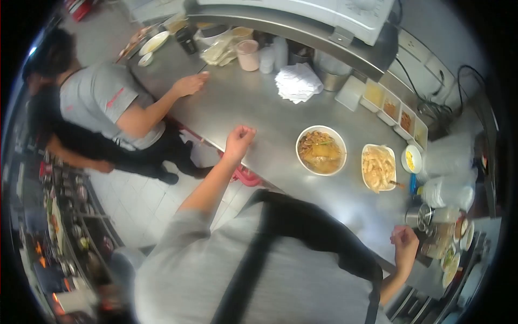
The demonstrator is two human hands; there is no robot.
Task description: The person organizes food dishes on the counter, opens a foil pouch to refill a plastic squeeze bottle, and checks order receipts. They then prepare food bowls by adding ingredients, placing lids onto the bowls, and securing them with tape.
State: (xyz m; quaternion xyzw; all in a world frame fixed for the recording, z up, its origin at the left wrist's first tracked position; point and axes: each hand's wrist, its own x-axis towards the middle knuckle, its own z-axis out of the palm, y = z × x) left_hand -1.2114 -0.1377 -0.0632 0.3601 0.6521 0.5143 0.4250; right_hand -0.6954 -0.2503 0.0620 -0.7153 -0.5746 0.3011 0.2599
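Observation:
My left hand (239,142) is over the front edge of the steel counter (216,116), its fingers curled in; whether it holds anything is too small to tell. To its right, a round white bowl (321,150) of broth with brown toppings stands on the counter. Beside that is a squarish white dish (379,167) of pale food with a utensil handle at its edge. My right hand (404,241) is curled at the counter's right end, near a metal container (419,217); its contents, if any, are hidden.
A co-worker in grey (108,102) stands at left, one hand over the counter. Stacked papers (298,82), a pink container (248,55) and ingredient trays (389,106) line the back. A small bowl (411,159) and plastic containers (448,191) stand at right. A shelf (302,33) overhangs.

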